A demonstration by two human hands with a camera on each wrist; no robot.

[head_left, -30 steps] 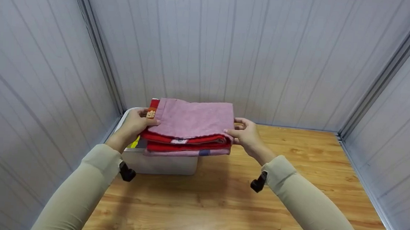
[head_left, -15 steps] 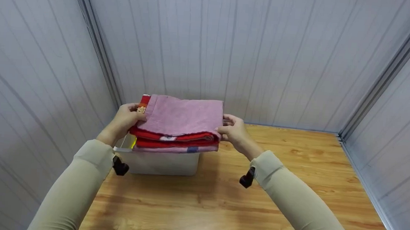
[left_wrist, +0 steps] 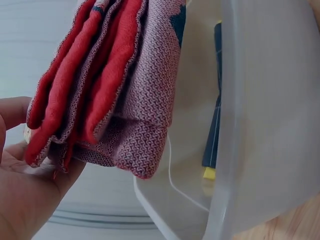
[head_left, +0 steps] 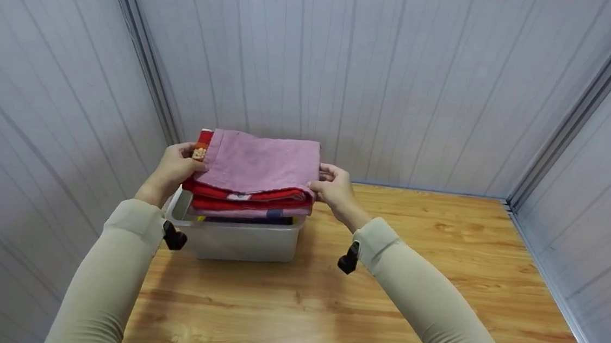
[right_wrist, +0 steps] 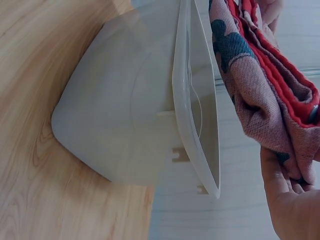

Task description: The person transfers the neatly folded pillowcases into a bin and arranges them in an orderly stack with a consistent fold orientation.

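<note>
Head view shows a booth of grey ribbed wall panels (head_left: 400,81) enclosing a wooden tabletop (head_left: 411,289). At the far left corner of the tabletop stands a translucent plastic storage bin (head_left: 240,240), open at the top; the wrist views show a dark item with a yellow end lying inside it (left_wrist: 212,145), otherwise not identifiable.

Held level directly above the bin opening, apart from its rim, is a stack of folded cloths (head_left: 256,173): a pink towel on top, red layers beneath, and a pink knitted piece with blue patches at the bottom. The level, two-sided hold appears intended to keep the folds aligned and the layers from sliding.

Left hand (head_left: 172,169) takes the left end of the stack, thumb on top and fingers underneath; its grip is closed on the cloths, confirmed in the left wrist view, where the palm (left_wrist: 20,190) supports the folded edges. Right hand (head_left: 334,190) takes the right end in like manner, its grip closed on the stack, with the fingers (right_wrist: 287,170) under the bottom layer.

A small black device sits at each beige sleeve cuff (head_left: 175,236).
</note>
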